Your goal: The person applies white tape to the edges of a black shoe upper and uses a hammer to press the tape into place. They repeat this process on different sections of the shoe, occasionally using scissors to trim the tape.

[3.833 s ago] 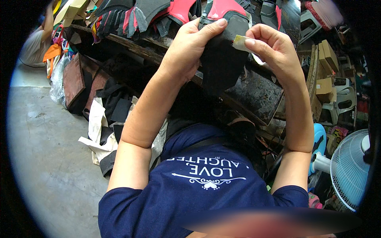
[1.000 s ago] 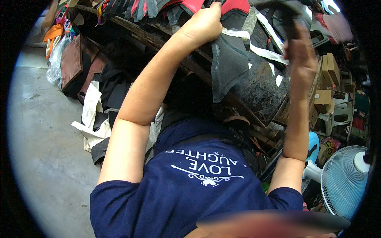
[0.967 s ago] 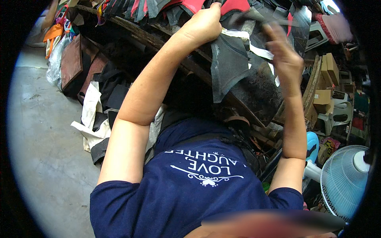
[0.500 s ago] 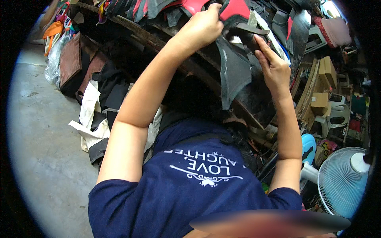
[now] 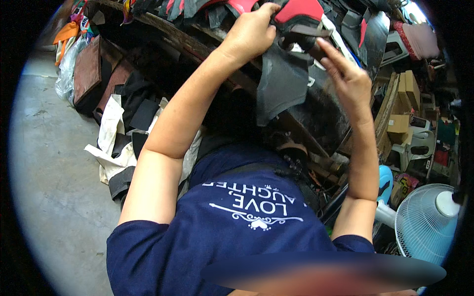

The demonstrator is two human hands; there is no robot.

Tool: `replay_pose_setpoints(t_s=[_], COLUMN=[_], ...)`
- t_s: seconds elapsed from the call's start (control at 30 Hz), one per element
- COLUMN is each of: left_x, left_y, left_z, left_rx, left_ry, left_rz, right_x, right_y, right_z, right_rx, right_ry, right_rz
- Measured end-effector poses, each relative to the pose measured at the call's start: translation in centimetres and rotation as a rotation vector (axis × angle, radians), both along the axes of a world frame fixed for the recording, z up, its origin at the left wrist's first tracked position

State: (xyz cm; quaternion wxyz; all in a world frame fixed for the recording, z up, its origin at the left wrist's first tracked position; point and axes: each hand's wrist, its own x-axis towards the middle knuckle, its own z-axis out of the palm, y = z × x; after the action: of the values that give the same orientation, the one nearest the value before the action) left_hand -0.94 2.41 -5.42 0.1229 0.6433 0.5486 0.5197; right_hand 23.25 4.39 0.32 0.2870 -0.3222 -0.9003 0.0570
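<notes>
Red-and-black shoe upper; navy shirt; white fan.

A cluttered small workshop, seemingly for cutting and sewing leather or fabric goods. A long dark workbench is heaped along its far edge with cut black and red pieces. Scraps of cloth lie on the bare concrete floor below its left end. Cardboard boxes, plastic chairs and a standing fan crowd the right side.
</notes>
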Motion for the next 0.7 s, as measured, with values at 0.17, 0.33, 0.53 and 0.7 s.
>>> replay_pose_setpoints(t_s=[0.17, 0.33, 0.53, 0.7], left_x=[-0.1, 0.2, -0.3, 0.1], left_y=[0.5, 1.2, 1.1, 0.2], left_z=[0.2, 0.4, 1.3, 2.2], left_rx=[-0.015, -0.087, -0.077, -0.032], left_ry=[0.033, 0.066, 0.132, 0.185], left_rz=[0.035, 0.036, 0.035, 0.112], right_x=[1.2, -0.6, 1.7, 1.4], right_y=[0.3, 0.5, 1.0, 0.4], right_z=[1.3, -0.1, -0.2, -0.8], right_rx=[-0.202, 0.173, -0.114, 0.188], right_ry=[0.571, 0.042, 0.439, 0.067], right_rz=[0.137, 0.012, 0.001, 0.114])
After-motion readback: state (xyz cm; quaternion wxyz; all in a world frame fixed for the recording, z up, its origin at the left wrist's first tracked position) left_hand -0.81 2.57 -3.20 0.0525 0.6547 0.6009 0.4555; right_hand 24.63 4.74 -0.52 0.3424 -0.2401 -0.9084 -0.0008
